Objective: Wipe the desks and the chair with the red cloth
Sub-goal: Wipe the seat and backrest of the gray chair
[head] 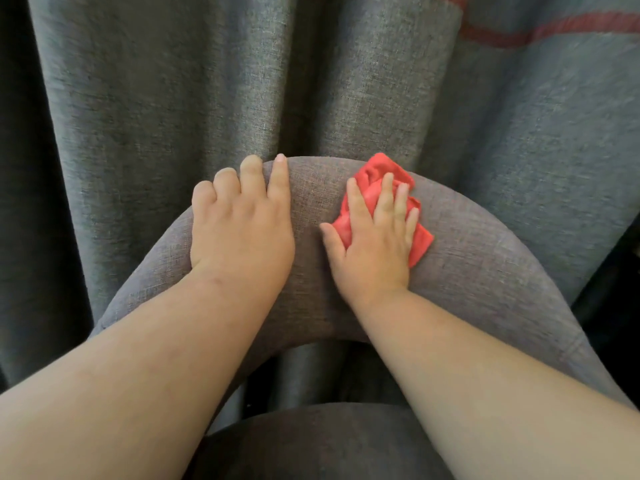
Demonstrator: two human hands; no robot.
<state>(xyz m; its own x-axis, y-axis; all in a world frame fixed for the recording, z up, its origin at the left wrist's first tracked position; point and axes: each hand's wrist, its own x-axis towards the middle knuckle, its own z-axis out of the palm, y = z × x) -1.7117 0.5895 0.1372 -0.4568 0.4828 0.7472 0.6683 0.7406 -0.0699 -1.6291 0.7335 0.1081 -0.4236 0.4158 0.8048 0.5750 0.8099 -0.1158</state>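
Observation:
A grey fabric chair fills the lower middle of the head view, its curved backrest [478, 271] arching across the frame and its seat [322, 441] below. The red cloth [420, 242] lies crumpled on the top of the backrest, right of centre. My right hand [375, 244] lies flat on the cloth with fingers spread, pressing it against the fabric. My left hand [242, 223] grips the top edge of the backrest to the left, fingers curled over the far rim. No desk is in view.
A grey curtain [207, 81] hangs in folds right behind the chair and fills the background. A red stripe [554, 27] crosses it at the top right. A dark gap [609, 289] shows at the right edge.

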